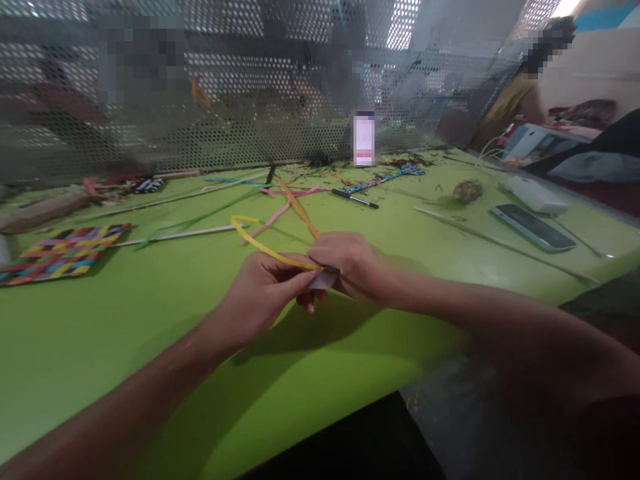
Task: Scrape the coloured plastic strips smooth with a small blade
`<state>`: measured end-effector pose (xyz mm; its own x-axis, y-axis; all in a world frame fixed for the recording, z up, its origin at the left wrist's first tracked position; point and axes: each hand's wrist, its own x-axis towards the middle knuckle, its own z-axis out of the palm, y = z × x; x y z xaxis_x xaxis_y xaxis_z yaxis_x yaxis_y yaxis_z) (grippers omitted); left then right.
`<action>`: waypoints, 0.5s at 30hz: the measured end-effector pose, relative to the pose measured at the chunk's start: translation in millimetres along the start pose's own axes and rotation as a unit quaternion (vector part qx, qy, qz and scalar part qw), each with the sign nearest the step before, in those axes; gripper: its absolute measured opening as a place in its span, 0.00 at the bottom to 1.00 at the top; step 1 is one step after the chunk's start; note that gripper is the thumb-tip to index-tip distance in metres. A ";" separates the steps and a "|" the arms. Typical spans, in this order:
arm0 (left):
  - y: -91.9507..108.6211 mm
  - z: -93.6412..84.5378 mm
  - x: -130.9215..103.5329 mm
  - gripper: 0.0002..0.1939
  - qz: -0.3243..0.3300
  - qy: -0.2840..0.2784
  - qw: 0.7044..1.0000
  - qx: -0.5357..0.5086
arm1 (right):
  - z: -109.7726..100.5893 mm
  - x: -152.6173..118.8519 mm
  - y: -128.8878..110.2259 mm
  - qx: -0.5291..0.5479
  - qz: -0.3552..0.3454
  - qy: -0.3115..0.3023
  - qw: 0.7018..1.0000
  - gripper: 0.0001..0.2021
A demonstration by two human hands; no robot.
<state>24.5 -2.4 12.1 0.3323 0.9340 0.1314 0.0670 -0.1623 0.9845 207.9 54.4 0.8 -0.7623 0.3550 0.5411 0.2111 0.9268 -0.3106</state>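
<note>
Above the green table [190, 347], my hands meet at a small pale grey folded piece [324, 279]. My left hand [265, 287] pinches its left side between thumb and fingers. Fingers of my right hand [350, 263] close on its right side from above. A yellow strip [270, 250] runs from the grey piece across my left hand and bends back at its free end. An orange strip [299, 208] reaches from the table to just behind my right hand; whether it is held I cannot tell. Beyond lie a pink strip [273, 220] and a green strip [200, 217].
A woven multicoloured mat [75, 250] lies at left near a white strip [185, 233]. Ahead are a pen [355, 198] and a lit phone [364, 140] against a perforated metal panel [225, 113]. Another phone [533, 227] lies right; a person [515, 103] is beyond.
</note>
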 end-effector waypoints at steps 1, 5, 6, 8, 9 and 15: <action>0.1 0.0 0.0 0.10 -0.001 -0.001 1.000 -0.003 | 0.2 -0.4 0.1 0.004 -0.002 0.002 1.000 0.13; 0.6 0.3 -0.2 0.10 -0.004 -0.004 1.000 -0.012 | -1.2 -1.1 -1.4 0.028 -0.003 -0.005 1.000 0.12; 0.8 0.5 0.0 0.10 -0.004 -0.004 1.000 -0.014 | -1.6 -0.9 -2.1 0.031 -0.002 -0.009 0.999 0.11; 1.4 1.0 0.6 0.09 0.000 -0.005 1.000 -0.017 | -1.9 -0.4 -3.1 0.032 0.006 -0.019 0.999 0.12; 1.8 1.3 0.9 0.09 0.002 -0.006 1.000 -0.017 | -1.7 -0.2 -3.2 0.032 0.006 -0.020 0.999 0.12; 3.2 0.9 1.2 0.11 -0.012 -0.004 1.000 -0.004 | 4.2 -1.9 0.2 0.034 -0.003 -0.001 0.999 0.12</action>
<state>26.0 -2.1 15.3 0.3386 0.9348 0.1076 0.0678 -0.1383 0.9881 206.8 53.4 -3.6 -0.7648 0.3498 0.5411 0.1645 0.9180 -0.3609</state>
